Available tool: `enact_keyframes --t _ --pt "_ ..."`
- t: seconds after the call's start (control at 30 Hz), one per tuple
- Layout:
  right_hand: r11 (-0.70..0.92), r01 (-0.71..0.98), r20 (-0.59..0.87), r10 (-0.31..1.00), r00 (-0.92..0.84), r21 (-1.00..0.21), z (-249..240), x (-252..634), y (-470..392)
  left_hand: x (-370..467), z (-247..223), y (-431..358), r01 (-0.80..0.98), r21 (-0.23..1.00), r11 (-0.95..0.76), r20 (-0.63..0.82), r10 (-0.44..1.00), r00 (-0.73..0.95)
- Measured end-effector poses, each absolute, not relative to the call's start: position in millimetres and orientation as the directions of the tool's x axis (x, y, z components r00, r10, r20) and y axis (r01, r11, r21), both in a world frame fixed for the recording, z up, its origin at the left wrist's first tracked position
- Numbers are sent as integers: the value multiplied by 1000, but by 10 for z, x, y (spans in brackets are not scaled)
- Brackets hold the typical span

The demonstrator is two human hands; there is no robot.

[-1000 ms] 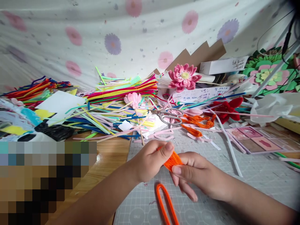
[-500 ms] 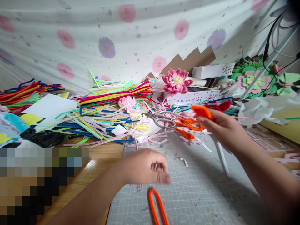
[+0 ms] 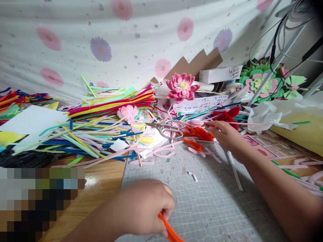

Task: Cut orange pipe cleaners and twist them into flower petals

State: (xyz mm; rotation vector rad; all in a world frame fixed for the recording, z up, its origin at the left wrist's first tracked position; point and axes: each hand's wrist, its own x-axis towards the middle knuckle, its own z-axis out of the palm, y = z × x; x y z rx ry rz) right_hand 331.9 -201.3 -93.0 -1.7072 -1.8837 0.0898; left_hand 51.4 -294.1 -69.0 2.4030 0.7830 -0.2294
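My left hand (image 3: 148,208) is closed on a bent orange pipe cleaner (image 3: 171,232), pinching it over the grey cutting mat (image 3: 196,195). The lower end of that pipe cleaner runs out of view. Farther back, my right hand (image 3: 225,136) reaches to a small pile of orange pipe-cleaner petals (image 3: 199,133), its fingers stretched out at the pile's right edge. One more orange petal (image 3: 193,144) lies just in front of the pile. Red pipe-cleaner pieces (image 3: 227,116) sit behind the right hand's fingers.
Scissors (image 3: 161,126) lie left of the orange pile. Bundles of coloured pipe cleaners (image 3: 113,104) spread along the back left. A pink flower on a stick (image 3: 128,115) and a larger pink flower (image 3: 183,86) stand there too. White wrapping paper (image 3: 267,114) lies at right.
My left hand has come down and gripped the orange pipe cleaner that lay on the mat. The right hand has lowered its orange petal to the pile. The view has shifted slightly right.
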Motion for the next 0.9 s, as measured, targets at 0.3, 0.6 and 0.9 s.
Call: enact_keyframes --t 0.3,0.6,0.9 --pt "334 858 482 868 -119 -389 -874 3031 -2182 503 -916 -2683 517 856 1 -276 847 455" --pt "729 547 376 682 -627 -412 -800 2283 -2681 589 -940 -2708 277 961 28 -130 924 359" --pt "574 634 390 818 -422 -518 -922 2379 -2515 503 -870 -2635 -23 999 -34 40 940 340"
